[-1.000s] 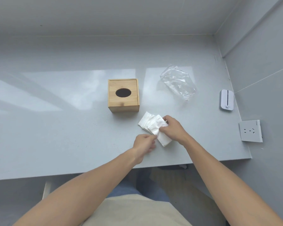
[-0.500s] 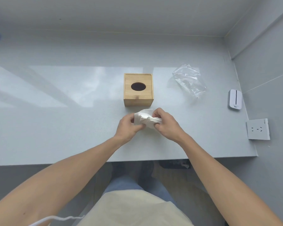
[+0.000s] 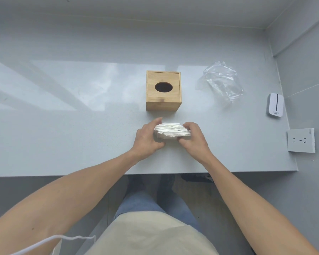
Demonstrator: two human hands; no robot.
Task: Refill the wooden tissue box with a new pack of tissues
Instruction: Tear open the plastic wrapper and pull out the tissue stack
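Observation:
A square wooden tissue box (image 3: 163, 102) with a dark oval hole in its lid stands upright in the middle of the grey table (image 3: 81, 129). Just in front of it a white stack of tissues (image 3: 172, 130) is squared up between my two hands. My left hand (image 3: 147, 138) presses its left end and my right hand (image 3: 193, 138) grips its right end. The stack's underside and far edge are hidden by my fingers.
An empty crumpled clear plastic wrapper (image 3: 222, 80) lies right of the box. A small white device (image 3: 275, 105) and a white wall socket (image 3: 301, 140) sit at the right wall. The table's front edge runs just below my wrists.
The tissues, first lying fanned out under my right hand, have been gathered and squeezed into a neat stack between both hands, in front of the box. My view has shifted right.

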